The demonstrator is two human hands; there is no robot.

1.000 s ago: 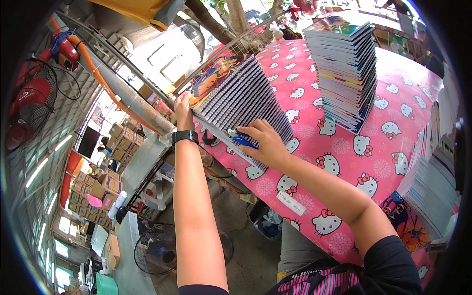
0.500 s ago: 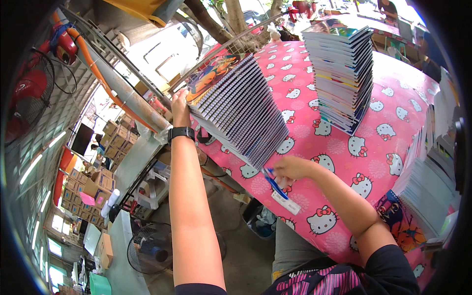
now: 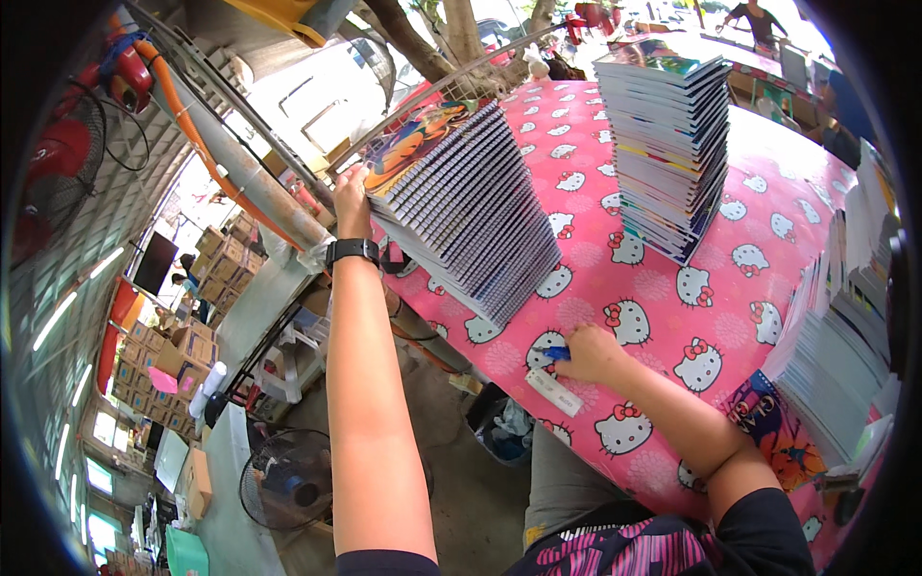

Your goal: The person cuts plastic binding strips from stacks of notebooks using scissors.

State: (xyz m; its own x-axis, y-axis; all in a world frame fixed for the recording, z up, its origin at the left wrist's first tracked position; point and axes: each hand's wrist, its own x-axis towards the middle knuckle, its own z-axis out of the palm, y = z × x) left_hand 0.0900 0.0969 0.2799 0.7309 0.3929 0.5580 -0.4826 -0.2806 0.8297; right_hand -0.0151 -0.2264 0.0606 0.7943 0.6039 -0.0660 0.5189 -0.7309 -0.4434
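A tall stack of spiral-bound notebooks [image 3: 466, 216] stands at the table's left side, its coil edges toward me and a colourful cover on top. My left hand [image 3: 351, 197], wearing a black wristband, grips the stack's upper left edge; its fingers are partly hidden. My right hand [image 3: 593, 355] is low over the table, closed around a slim blue pen-like tool [image 3: 556, 353], mostly hidden by the fingers. Just below that hand lies a narrow white strip with print [image 3: 554, 392]. Bare tablecloth separates the right hand from the notebook stack.
A second tall stack of books [image 3: 665, 154] stands farther back on the pink cat-patterned tablecloth [image 3: 586, 288]. More books [image 3: 836, 336] crowd the right edge. A pole [image 3: 240, 182], a floor fan [image 3: 288, 480] and a dark bin [image 3: 501, 427] flank the table's left side. People are in the background.
My right hand has drawn away from the bottom of the notebook stack, rightward and slightly down, with the blue tool in it. My left hand stays at the stack.
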